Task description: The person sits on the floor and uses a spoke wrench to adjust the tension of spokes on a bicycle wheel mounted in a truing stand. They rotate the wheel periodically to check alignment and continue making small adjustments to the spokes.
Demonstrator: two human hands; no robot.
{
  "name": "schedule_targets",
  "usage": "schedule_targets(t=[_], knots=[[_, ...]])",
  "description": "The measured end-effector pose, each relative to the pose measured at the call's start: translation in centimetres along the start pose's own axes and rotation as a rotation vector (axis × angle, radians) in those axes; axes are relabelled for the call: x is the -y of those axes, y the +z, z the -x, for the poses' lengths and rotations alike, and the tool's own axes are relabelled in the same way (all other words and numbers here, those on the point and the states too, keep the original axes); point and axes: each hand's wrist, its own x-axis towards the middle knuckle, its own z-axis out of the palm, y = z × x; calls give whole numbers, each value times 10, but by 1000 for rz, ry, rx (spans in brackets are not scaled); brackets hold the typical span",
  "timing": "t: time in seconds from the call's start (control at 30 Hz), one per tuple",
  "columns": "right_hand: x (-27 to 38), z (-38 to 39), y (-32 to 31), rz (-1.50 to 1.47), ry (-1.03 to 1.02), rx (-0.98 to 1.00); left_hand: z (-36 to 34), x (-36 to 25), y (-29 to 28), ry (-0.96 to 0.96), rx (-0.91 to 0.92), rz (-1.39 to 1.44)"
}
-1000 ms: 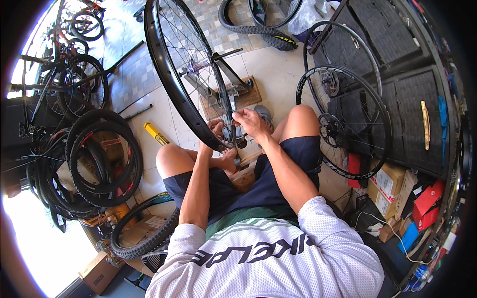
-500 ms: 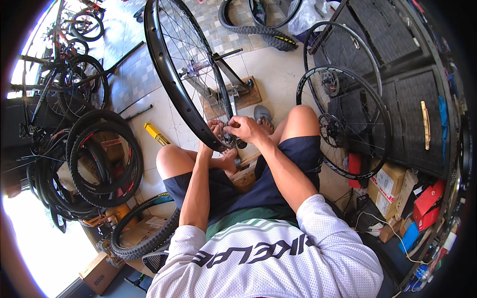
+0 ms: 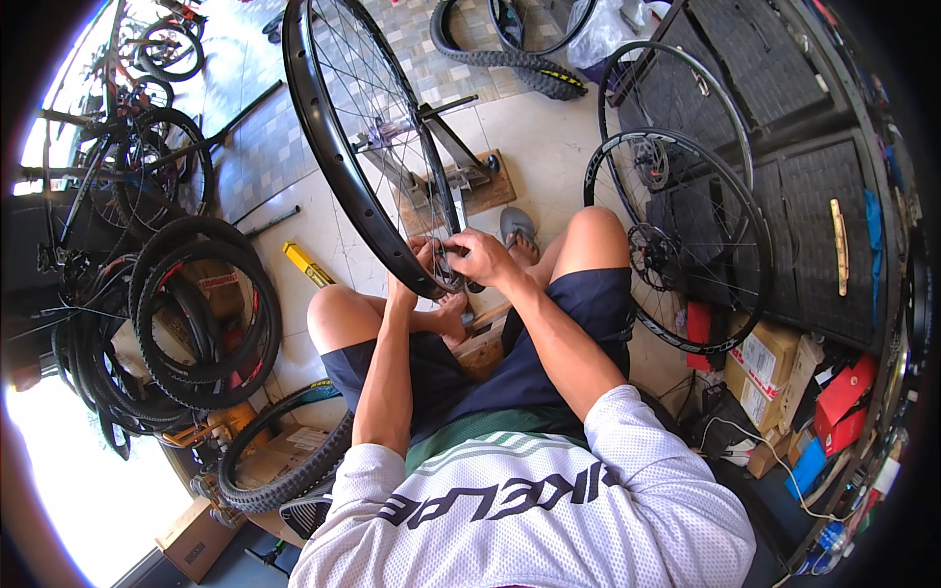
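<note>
A bicycle wheel with a wide black rim and thin spokes stands upright in a metal truing stand on a wooden base. At the wheel's near edge, my left hand is closed among the spokes, its fingers partly hidden by the rim. My right hand is beside it on the right, with thumb and fingers pinched together at the spokes. What either hand pinches is too small to make out. The two hands nearly touch, just inside the rim.
Two more wheels lean against dark woven cabinets on the right. Tyres hang in a bunch at left, near parked bicycles. A yellow box lies by my left knee. Cardboard boxes are stacked at lower right.
My right hand has turned slightly and its fingertips have shifted a little at the spokes. My left hand has moved very slightly left. The wheel stays nearly in place.
</note>
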Motion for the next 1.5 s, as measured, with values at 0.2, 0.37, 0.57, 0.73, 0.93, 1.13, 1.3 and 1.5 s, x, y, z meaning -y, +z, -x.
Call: schedule_targets(t=[0.2, 0.37, 0.57, 0.73, 0.93, 1.13, 1.3, 1.5], knots=[[-2, 0, 3, -236, 255, 37, 2, 0, 6, -20, -8, 143], [-5, -3, 4, -286, 221, -8, 1, 0, 5, -39, 18, 150], [12, 3, 0, 87, 50, 39, -1, 5, 5, 8, -49, 98], [6, 5, 1, -158, 202, 68, -4, 6, 6, 113, -78, -145], [19, 4, 0, 49, 52, -11, -11, 16, -8, 40, -20, -324], [20, 7, -3, -84, 167, 48, -7, -2, 15, 91, -59, -328], [1, 7, 0, -283, 294, 138, -7, 0, 12, -99, -209, 72], [-6, 3, -4, -601, 388, 309, -9, 14, 9, -151, -20, 153]])
